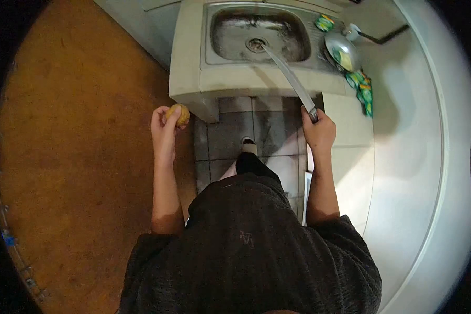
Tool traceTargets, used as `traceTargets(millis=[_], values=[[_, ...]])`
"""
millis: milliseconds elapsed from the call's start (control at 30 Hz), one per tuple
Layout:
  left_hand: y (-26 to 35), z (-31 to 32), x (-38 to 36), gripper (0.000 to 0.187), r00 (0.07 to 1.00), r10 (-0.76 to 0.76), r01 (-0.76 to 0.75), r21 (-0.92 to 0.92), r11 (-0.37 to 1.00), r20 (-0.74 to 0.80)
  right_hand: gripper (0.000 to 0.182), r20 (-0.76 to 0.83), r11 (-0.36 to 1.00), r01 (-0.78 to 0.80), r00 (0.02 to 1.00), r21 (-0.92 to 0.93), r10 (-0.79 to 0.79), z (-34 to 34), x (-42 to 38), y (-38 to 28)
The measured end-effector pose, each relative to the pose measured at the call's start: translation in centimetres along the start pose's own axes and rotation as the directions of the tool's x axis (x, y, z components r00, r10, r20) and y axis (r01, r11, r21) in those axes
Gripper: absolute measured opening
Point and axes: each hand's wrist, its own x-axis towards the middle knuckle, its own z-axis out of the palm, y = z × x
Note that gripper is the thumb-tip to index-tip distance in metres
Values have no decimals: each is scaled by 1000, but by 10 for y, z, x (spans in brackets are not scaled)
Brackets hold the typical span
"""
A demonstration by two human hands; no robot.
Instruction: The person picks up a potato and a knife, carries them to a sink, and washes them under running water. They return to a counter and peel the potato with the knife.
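Note:
A round, yellowish potato (180, 115) is gripped between the thumb and fingers of my left hand (164, 125), just left of the counter's front corner. My right hand (320, 130) is closed round the dark handle of a long knife (293, 78). Its blade slants up and leftward across the counter edge, the tip over the sink (230, 49) near the drain. The knife and potato are well apart.
On the drainboard at the right are a metal pan lid (343, 49) and green-and-yellow packets (365, 94). A tiled ledge (348, 125) runs along my right side beside the white wall (408, 152). Grey floor tiles (230, 133) lie below, a brown surface (83, 157) at left.

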Motion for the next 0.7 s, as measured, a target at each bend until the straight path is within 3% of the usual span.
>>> traceTargets(millis=[200, 267, 467, 533, 600, 667, 700], values=[[14, 43, 54, 26, 997, -43, 46, 47, 998, -63, 42, 175, 995, 60, 982, 82, -74, 39, 118, -14], [15, 49, 62, 23, 995, -47, 50, 23, 998, -88, 40, 134, 971, 160, 973, 180, -185, 53, 141, -20], [3, 69, 114, 33, 989, -80, 96, 137, 986, -122, 43, 104, 953, 240, 959, 186, -262, 87, 216, -40], [-7, 74, 141, 39, 993, 58, -35, 207, 978, -103, 43, 68, 956, 251, 962, 150, -263, 91, 241, -54], [-19, 70, 174, 44, 996, 46, -27, 236, 971, -73, 35, 113, 982, 172, 977, 75, -180, 89, 268, -75], [-33, 65, 211, 49, 982, 183, -189, 415, 890, 54, 34, 85, 992, 120, 989, 41, -123, 89, 295, -94], [-37, 65, 226, 54, 973, 220, -226, 500, 836, 72, 36, -6, 985, 166, 986, 47, -166, 93, 313, -99]])
